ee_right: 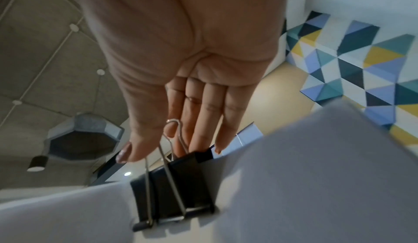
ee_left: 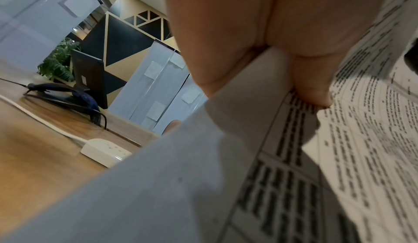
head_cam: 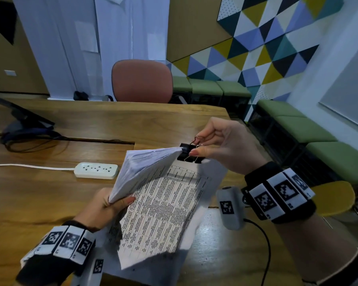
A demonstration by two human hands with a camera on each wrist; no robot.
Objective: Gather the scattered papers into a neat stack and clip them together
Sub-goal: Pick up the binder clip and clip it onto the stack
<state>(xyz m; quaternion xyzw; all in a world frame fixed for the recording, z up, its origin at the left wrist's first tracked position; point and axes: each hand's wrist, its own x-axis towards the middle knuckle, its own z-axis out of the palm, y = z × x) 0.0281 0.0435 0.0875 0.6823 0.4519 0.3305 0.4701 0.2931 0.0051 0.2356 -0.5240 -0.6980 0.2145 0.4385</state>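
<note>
My left hand (head_cam: 117,203) pinches the lower corner of a white paper stack (head_cam: 145,168), thumb on top, and holds it tilted up off the wooden table (head_cam: 50,193). A black binder clip (head_cam: 187,152) sits on the stack's far corner. My right hand (head_cam: 197,145) pinches the clip's wire handles between thumb and fingers. A printed sheet (head_cam: 163,213) with dense text tables hangs lower under the raised stack. The left wrist view shows my thumb on the stack (ee_left: 181,184) beside the printed sheet (ee_left: 361,148). In the right wrist view the clip (ee_right: 174,189) bites the paper edge (ee_right: 316,184).
A white power strip (head_cam: 96,170) with its cord lies left of the papers. A monitor stand (head_cam: 23,124) with cables is at the far left. A pink chair (head_cam: 142,81) stands behind the table, and a yellow stool (head_cam: 334,199) and green benches (head_cam: 318,131) to the right.
</note>
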